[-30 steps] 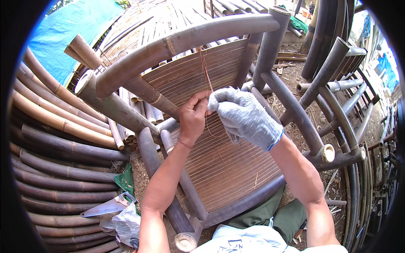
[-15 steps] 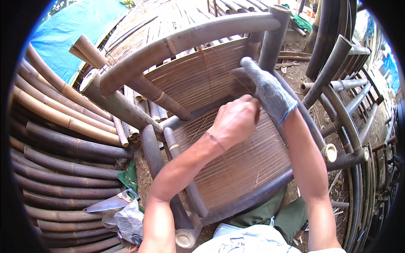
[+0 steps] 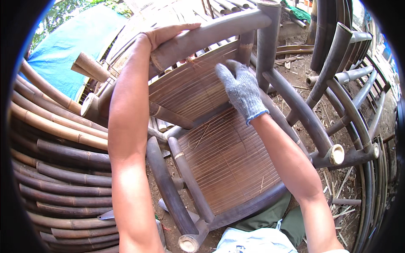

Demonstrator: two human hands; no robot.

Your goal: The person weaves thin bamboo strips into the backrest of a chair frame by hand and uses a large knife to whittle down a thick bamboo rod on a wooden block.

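A dark bamboo chair [image 3: 236,210] stands before me, with a split-bamboo slat seat [image 3: 228,160] and slatted backrest [image 3: 185,90]. Over its thick curved top rail [image 3: 228,26] lies my bare left hand [image 3: 168,34], the thumb stretched along the upper side and the fingers wrapped behind, mostly hidden. My right hand [image 3: 241,89], in a grey knitted glove, hovers in front of the backrest's right part with thumb and fingers apart, holding nothing. Reddish tie strands [image 3: 195,63] show near the top of the backrest. Loose thin strands [image 3: 200,135] lie on the seat's back left.
Stacked bamboo poles [image 3: 71,173] fill the left side; a saw blade [image 3: 106,215] pokes out beside my left arm. A second bamboo frame [image 3: 350,105] stands close on the right. Behind are a blue tarp [image 3: 71,46] and more poles. Bamboo scraps [image 3: 341,211] litter the ground.
My left hand has gone from beside the right hand up and left onto the top rail. The gloved right hand has shifted slightly left and down. The chair has turned a little in view.
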